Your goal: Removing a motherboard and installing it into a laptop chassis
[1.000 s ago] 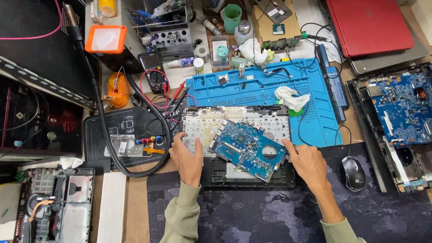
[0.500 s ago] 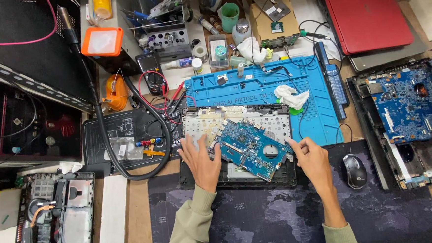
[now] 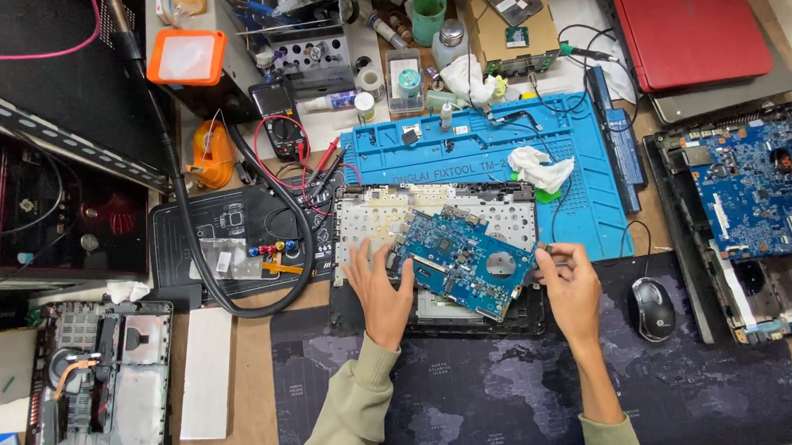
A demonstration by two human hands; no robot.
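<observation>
A blue circuit board (image 3: 461, 260) lies tilted on an opened laptop base (image 3: 369, 217) with a pale inner frame. My left hand (image 3: 377, 291) rests flat on the base, fingers spread. Its thumb touches the board's left edge. My right hand (image 3: 569, 286) is at the board's right corner, thumb and fingers pinched together on that corner. Both sleeves are olive-green.
A blue work mat (image 3: 464, 151) with a crumpled white cloth (image 3: 538, 168) lies behind the base. A black mouse (image 3: 653, 308) and a second opened laptop (image 3: 756, 204) are on the right. A black hose (image 3: 235, 258), a multimeter (image 3: 278, 120) and a dismantled case (image 3: 98, 392) are on the left.
My left hand slid right from the base's left edge to the board. My right hand lifted from the base's lower right and closed its fingers on the board's right corner.
</observation>
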